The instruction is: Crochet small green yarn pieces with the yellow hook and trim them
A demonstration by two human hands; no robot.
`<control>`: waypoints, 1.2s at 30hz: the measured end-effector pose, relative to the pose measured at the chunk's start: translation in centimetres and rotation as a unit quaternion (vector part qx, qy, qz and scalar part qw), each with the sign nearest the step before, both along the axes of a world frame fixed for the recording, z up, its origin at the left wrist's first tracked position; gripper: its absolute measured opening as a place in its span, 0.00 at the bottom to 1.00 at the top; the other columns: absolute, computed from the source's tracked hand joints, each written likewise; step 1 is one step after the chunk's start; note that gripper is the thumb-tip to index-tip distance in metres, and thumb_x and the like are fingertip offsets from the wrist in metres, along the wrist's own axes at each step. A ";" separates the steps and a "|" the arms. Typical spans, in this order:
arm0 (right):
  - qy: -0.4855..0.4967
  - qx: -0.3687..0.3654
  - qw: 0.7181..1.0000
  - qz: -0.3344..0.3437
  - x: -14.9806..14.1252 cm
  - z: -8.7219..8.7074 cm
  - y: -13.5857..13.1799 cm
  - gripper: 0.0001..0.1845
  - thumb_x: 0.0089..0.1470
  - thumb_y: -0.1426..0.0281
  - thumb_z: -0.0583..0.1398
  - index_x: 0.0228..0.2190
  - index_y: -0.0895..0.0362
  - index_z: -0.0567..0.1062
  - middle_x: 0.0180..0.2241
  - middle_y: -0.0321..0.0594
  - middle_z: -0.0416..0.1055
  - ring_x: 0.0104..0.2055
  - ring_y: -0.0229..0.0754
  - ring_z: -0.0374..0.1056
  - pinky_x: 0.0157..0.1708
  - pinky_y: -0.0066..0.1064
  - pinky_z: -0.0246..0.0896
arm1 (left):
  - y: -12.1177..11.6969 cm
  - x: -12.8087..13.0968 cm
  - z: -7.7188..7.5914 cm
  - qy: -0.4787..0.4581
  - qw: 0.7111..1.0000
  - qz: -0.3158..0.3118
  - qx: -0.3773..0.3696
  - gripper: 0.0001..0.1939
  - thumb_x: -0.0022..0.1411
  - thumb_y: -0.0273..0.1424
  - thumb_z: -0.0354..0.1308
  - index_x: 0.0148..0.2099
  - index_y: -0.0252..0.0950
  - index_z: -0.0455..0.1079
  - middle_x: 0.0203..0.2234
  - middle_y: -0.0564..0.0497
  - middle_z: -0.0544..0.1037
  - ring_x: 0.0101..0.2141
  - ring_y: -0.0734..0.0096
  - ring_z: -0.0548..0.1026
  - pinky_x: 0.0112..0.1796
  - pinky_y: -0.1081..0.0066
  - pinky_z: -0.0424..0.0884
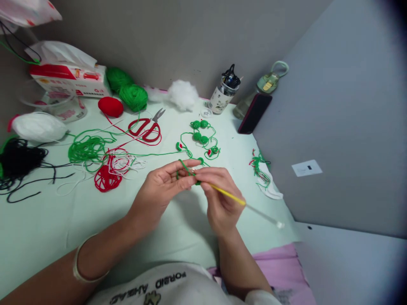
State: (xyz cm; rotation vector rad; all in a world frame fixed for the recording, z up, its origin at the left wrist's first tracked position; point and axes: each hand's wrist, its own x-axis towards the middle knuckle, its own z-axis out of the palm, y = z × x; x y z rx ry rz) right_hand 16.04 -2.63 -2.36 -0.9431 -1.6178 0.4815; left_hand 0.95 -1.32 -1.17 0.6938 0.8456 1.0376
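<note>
My left hand [165,182] pinches a small green crocheted piece [199,182], mostly hidden by my fingers, with green yarn looped over the index finger. In my right hand [224,195] is a crochet hook [229,195] with a yellow grip, its tip meeting the green piece between both hands. The green strand [159,155] leads left across the table. Just beyond my fingers lie several small green crocheted balls [196,137] with loose yarn tails. Two little green pieces with red and white, one a red-centred piece [179,146], lie near them.
Red-handled scissors [151,131] lie left of centre, among tangled green yarn [87,148], red yarn [108,178] and black yarn [22,161]. Behind stand a tissue box [73,80], white stuffing [183,95], a pen jar [222,97], a bottle [267,84] and a leaning phone [255,113]. Yarn scraps [262,171] lie right.
</note>
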 end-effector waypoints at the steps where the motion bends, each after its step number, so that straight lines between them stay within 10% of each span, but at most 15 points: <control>1: -0.050 0.033 0.998 -0.020 0.0 -0.2 -0.2 0.17 0.61 0.78 0.60 0.47 0.49 0.79 0.43 0.42 0.78 0.45 0.44 0.75 0.41 0.39 0.75 | 0.0 0.1 -0.1 -0.012 1.000 0.002 -0.010 0.19 0.57 0.32 0.70 0.52 0.44 0.79 0.32 0.55 0.77 0.35 0.76 0.72 0.42 0.75 0.68; 5: -0.112 0.107 0.986 -0.067 -0.1 -0.6 -0.6 0.23 0.59 0.80 0.62 0.51 0.46 0.77 0.45 0.43 0.77 0.45 0.43 0.75 0.41 0.38 0.75 | -0.1 0.5 -0.1 -0.058 0.996 -0.017 -0.058 0.21 0.58 0.32 0.70 0.54 0.42 0.78 0.32 0.54 0.77 0.35 0.76 0.73 0.41 0.76 0.69; 19: 0.280 -0.144 0.948 0.035 0.3 0.4 0.8 0.08 0.62 0.69 0.60 0.34 0.54 0.80 0.31 0.37 0.75 0.27 0.36 0.70 0.26 0.30 0.68 | 0.2 -0.3 0.5 -0.025 0.999 0.007 -0.039 0.11 0.59 0.31 0.68 0.46 0.41 0.82 0.29 0.55 0.77 0.31 0.78 0.72 0.39 0.77 0.69; 25: 0.044 -0.028 0.998 -0.031 -0.5 -0.5 -0.3 0.12 0.62 0.73 0.60 0.43 0.47 0.81 0.39 0.41 0.76 0.39 0.43 0.75 0.35 0.38 0.73 | -0.9 0.7 0.5 0.021 0.998 0.060 0.007 0.26 0.56 0.29 0.71 0.57 0.44 0.75 0.31 0.56 0.77 0.37 0.73 0.74 0.43 0.74 0.69; 29: -0.082 0.088 0.989 -0.086 -0.7 -1.0 -0.9 0.20 0.59 0.76 0.61 0.49 0.42 0.79 0.44 0.42 0.77 0.44 0.45 0.75 0.39 0.40 0.74 | -0.9 0.9 0.4 -0.074 0.995 -0.022 -0.068 0.20 0.58 0.31 0.69 0.54 0.39 0.78 0.37 0.51 0.79 0.39 0.71 0.74 0.44 0.72 0.70; 36: 0.273 -0.145 0.951 0.010 0.4 0.4 1.0 0.08 0.63 0.68 0.59 0.34 0.53 0.80 0.30 0.37 0.73 0.27 0.36 0.68 0.27 0.31 0.67 | 0.5 -0.4 0.6 -0.113 0.988 -0.034 -0.101 0.13 0.58 0.27 0.67 0.47 0.37 0.82 0.34 0.52 0.78 0.31 0.78 0.72 0.38 0.77 0.69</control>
